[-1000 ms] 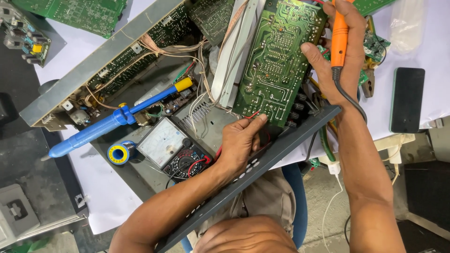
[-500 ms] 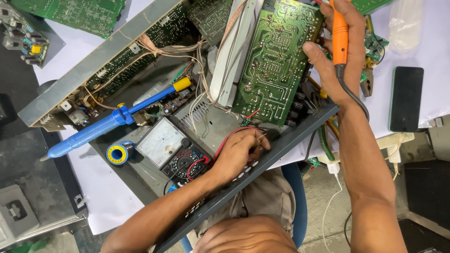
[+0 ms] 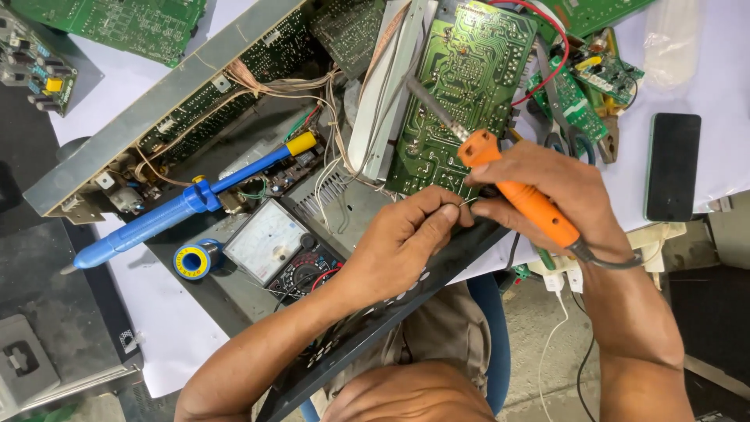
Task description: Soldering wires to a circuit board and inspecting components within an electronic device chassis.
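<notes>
Right hand (image 3: 562,195) holds orange soldering iron (image 3: 516,187) over green circuit board (image 3: 461,101).

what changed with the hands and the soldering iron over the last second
The right hand brought the orange soldering iron down from the upper right, its tip now over the green circuit board. The left hand moved right, its fingers pinching what looks like thin wire beside the iron. The blue desoldering pump, meter and phone stayed put.
</notes>
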